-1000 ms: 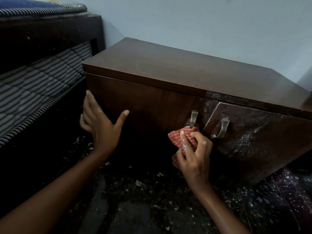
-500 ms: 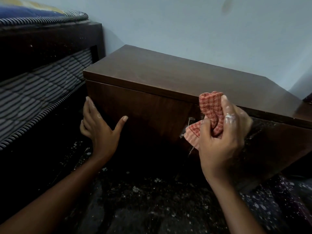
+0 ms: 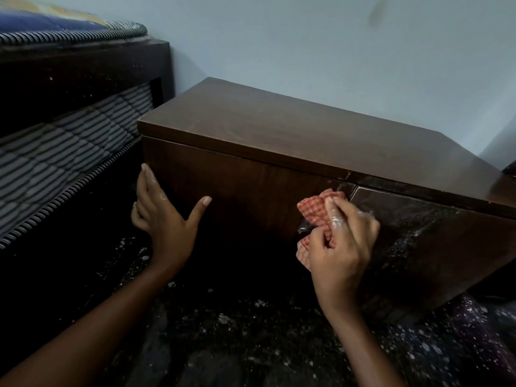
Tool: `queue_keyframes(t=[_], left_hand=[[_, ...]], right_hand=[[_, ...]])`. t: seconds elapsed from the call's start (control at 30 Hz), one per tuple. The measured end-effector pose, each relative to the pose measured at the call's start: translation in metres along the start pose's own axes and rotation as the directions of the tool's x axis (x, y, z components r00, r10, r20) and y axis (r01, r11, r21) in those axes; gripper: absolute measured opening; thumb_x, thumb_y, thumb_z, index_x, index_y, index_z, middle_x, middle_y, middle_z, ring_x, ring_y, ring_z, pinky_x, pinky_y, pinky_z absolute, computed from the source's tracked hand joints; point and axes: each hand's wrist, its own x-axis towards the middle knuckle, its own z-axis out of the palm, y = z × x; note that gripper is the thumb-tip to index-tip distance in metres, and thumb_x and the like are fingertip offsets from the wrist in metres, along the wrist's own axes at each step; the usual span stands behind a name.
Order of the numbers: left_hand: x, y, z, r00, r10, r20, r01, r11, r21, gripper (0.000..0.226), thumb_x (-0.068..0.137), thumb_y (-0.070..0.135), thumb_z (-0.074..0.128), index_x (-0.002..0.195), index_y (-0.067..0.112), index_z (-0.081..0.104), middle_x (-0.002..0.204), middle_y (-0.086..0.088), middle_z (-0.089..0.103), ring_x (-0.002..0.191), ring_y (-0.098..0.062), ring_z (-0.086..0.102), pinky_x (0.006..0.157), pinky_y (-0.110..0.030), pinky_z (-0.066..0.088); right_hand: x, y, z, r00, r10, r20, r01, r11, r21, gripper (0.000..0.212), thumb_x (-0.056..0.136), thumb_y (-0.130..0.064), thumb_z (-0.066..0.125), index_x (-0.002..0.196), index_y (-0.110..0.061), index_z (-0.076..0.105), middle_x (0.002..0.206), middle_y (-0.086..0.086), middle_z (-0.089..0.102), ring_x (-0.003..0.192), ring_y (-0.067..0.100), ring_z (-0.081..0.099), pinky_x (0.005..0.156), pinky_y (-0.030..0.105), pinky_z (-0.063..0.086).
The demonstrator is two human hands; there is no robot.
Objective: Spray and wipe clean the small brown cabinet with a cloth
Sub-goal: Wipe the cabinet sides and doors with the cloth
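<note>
The small brown cabinet (image 3: 279,152) stands on the floor against the pale wall (image 3: 307,46), filling the middle of the view and reaching out to 3 o'clock. Its far right end is cut off by the edge of the picture. Its top is bare and smooth.

The right hand (image 3: 339,247) is at about 4 o'clock from the middle. Its fingers (image 3: 336,216) are curled tight around a red checked cloth (image 3: 317,210) and press it on the cabinet front, right where the two doors meet. Part of the cloth sticks out above the hand and a bit peeks out below; the rest is hidden inside the fist. A small shiny bit (image 3: 303,228) shows just left of the cloth. It may be a handle, but it is too covered to be sure. White smears are on the knuckles.

The right door (image 3: 418,233) looks dark with pale, dusty streaks. Its lower part is in shadow and hard to see.

The left hand (image 3: 164,216) is at 9 o'clock, open and flat, fingers spread, holding nothing. It lies against the left end of the cabinet front, at the corner.

A bed (image 3: 69,65) with a striped mattress (image 3: 55,152) is at 10 o'clock, cut off at the left edge. The floor (image 3: 223,331) is very dark with white specks.
</note>
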Motion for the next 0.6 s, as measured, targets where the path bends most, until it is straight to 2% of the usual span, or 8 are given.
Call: queue_keyframes(t=[0.1,0.23,0.3,0.37,0.43,0.53,0.6], left_hand=[[0.0,0.0,-0.001,1.0,-0.001,-0.003,0.001,1.0,-0.001,0.101,0.078,0.055,0.057,0.149,0.012,-0.001,0.155,-0.012,0.008,0.142,-0.025,0.014,0.111,-0.05,0.007],[0.001,0.0,0.0,1.0,0.0,-0.004,0.0,1.0,0.003,0.101,0.08,0.051,0.061,0.149,0.011,-0.001,0.155,-0.013,0.008,0.141,-0.026,0.014,0.111,-0.051,0.007],[0.001,0.001,0.0,1.0,0.002,-0.003,-0.002,1.0,0.005,0.101,0.081,0.049,0.062,0.149,0.011,-0.001,0.155,-0.013,0.008,0.141,-0.026,0.014,0.111,-0.051,0.007],[0.001,0.0,0.0,1.0,-0.002,-0.005,0.002,1.0,0.009,0.101,0.08,0.049,0.062,0.149,0.011,-0.001,0.156,-0.012,0.008,0.141,-0.025,0.014,0.111,-0.05,0.007],[0.001,0.0,0.001,1.0,0.0,-0.003,0.0,1.0,0.007,0.101,0.08,0.049,0.063,0.149,0.012,-0.001,0.155,-0.012,0.008,0.141,-0.025,0.014,0.111,-0.051,0.007],[0.001,0.0,0.001,1.0,0.002,-0.009,-0.002,1.0,0.004,0.101,0.08,0.05,0.063,0.149,0.012,-0.001,0.155,-0.013,0.009,0.141,-0.026,0.014,0.111,-0.05,0.006],[0.001,0.001,0.001,1.0,-0.003,-0.015,0.003,1.0,0.003,0.101,0.08,0.048,0.064,0.149,0.011,0.0,0.155,-0.014,0.009,0.141,-0.026,0.014,0.111,-0.05,0.006]], right_hand=[[0.028,-0.007,-0.005,0.996,-0.047,-0.08,0.049,0.999,0.023,0.026,0.079,0.011,0.055,0.102,0.008,0.067,0.106,0.019,0.064,0.09,0.034,0.055,0.091,0.022,0.036],[0.016,-0.001,0.009,0.997,-0.079,0.001,0.079,0.996,-0.04,0.024,0.083,0.008,0.055,0.103,0.005,0.067,0.106,0.018,0.063,0.091,0.03,0.05,0.083,0.034,0.043],[-0.002,0.004,0.008,0.999,0.001,0.039,0.0,1.0,-0.029,0.028,0.08,0.009,0.057,0.106,0.004,0.065,0.106,0.017,0.063,0.094,0.025,0.048,0.084,0.032,0.043],[-0.004,0.002,0.008,0.995,0.099,0.018,-0.1,0.995,0.012,0.03,0.078,0.008,0.056,0.107,0.004,0.065,0.107,0.018,0.062,0.097,0.024,0.047,0.087,0.031,0.043],[0.007,-0.009,0.011,0.993,0.116,-0.007,-0.115,0.993,0.029,0.03,0.077,0.008,0.056,0.105,0.005,0.065,0.106,0.019,0.061,0.098,0.024,0.048,0.09,0.029,0.041],[0.019,-0.018,0.016,0.999,-0.003,0.046,0.005,0.999,-0.038,0.027,0.083,0.006,0.052,0.107,0.005,0.065,0.106,0.018,0.06,0.097,0.022,0.046,0.089,0.02,0.036],[0.018,-0.007,0.01,0.994,-0.058,0.088,0.064,0.996,-0.066,0.029,0.085,0.002,0.048,0.11,0.003,0.064,0.109,0.017,0.06,0.098,0.024,0.046,0.088,0.027,0.039]])
